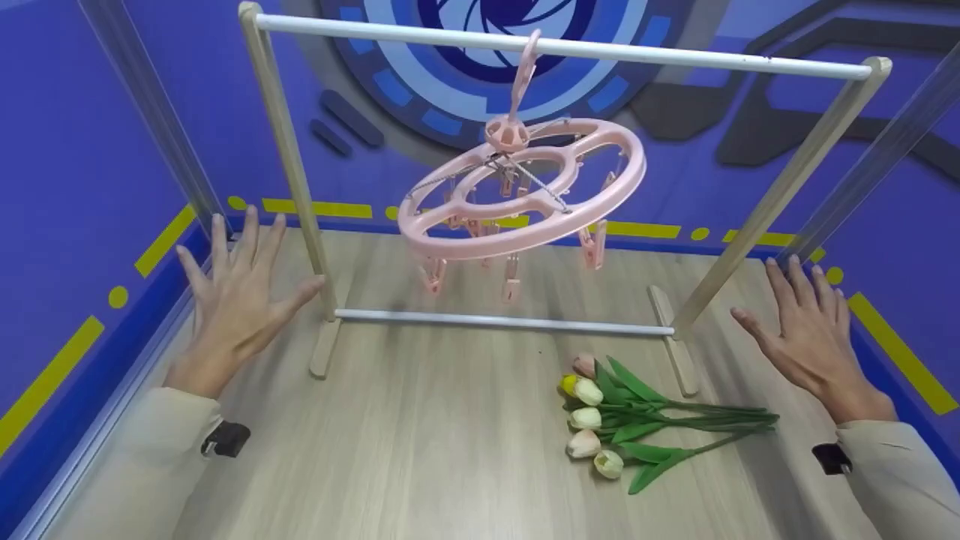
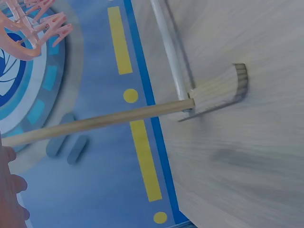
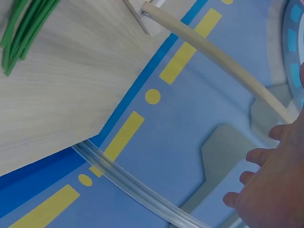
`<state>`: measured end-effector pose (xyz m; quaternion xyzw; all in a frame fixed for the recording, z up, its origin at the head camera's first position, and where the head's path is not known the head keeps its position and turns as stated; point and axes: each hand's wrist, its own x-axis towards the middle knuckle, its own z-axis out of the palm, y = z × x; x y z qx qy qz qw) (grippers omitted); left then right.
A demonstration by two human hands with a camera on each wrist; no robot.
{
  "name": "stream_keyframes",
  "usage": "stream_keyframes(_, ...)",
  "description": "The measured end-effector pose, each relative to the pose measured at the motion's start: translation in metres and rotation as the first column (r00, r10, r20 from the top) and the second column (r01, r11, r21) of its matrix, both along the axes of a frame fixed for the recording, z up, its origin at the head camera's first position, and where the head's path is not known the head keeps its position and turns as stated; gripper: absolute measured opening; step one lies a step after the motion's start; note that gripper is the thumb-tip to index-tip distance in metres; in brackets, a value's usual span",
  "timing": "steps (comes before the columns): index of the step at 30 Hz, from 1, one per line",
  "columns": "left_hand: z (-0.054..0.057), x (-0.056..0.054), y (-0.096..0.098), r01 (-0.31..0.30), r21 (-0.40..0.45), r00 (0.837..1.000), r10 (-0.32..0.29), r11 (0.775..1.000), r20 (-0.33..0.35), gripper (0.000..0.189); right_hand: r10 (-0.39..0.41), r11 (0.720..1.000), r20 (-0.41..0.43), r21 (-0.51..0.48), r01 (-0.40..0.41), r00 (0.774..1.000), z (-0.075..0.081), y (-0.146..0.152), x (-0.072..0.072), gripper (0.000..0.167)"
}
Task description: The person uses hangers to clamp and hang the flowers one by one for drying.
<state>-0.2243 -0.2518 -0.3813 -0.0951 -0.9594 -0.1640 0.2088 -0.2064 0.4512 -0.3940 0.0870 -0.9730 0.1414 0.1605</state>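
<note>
My left hand [image 1: 241, 296] is spread with straight fingers just left of the rack's left post [image 1: 289, 150], its thumb tip overlapping the post in the head view. On the right, my other hand [image 1: 808, 337] is also spread, to the right of the rack's right post [image 1: 780, 195]; it holds nothing. From the white top bar [image 1: 405, 33] a pink oval clip hanger [image 1: 525, 236] hangs by its hook, tilted, with several small pegs below. A bunch of artificial tulips [image 1: 630, 420] lies on the table, blossoms leftward, stems toward the right hand.
The rack's white lower bar [image 1: 502, 322] runs low across the table [image 1: 420, 442] between two wooden feet [image 1: 325, 349]. Blue patterned walls [image 1: 60, 150] enclose the back and both sides, with clear corner strips [image 1: 877, 150]. The tulips lie in front of the rack's right foot [image 1: 675, 345].
</note>
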Motion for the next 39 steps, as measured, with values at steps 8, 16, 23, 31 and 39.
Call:
stream_keyframes(8, 0.01, 0.006, 0.023, 0.05, 0.058, 0.997, -0.047, 0.997, -0.063, 0.095, 0.071, 0.995, -0.042, -0.064, -0.074, 0.997, 0.01, -0.006, 0.007, 0.08)
stream_keyframes(16, 0.019, 0.016, 0.041, 0.106, 0.103, 0.989, -0.094, 0.989, -0.115, 0.091, 0.138, 0.978, -0.048, -0.154, -0.144, 0.989, 0.017, -0.015, 0.01, 0.075)
stream_keyframes(23, 0.022, 0.024, 0.053, 0.157, 0.136, 0.976, -0.133, 0.978, -0.171, 0.087, 0.205, 0.956, -0.089, -0.195, -0.219, 0.975, 0.02, -0.028, 0.011, 0.072)
stream_keyframes(31, 0.018, 0.025, 0.07, 0.242, 0.15, 0.931, -0.187, 0.959, -0.313, 0.086, 0.206, 0.945, -0.05, -0.249, -0.212, 0.977, 0.024, -0.038, 0.017, 0.074)
stream_keyframes(39, 0.016, 0.026, 0.092, 0.378, 0.172, 0.857, -0.273, 0.91, -0.437, 0.082, 0.183, 0.956, 0.0, -0.233, -0.178, 0.983, 0.024, -0.045, 0.024, 0.073)
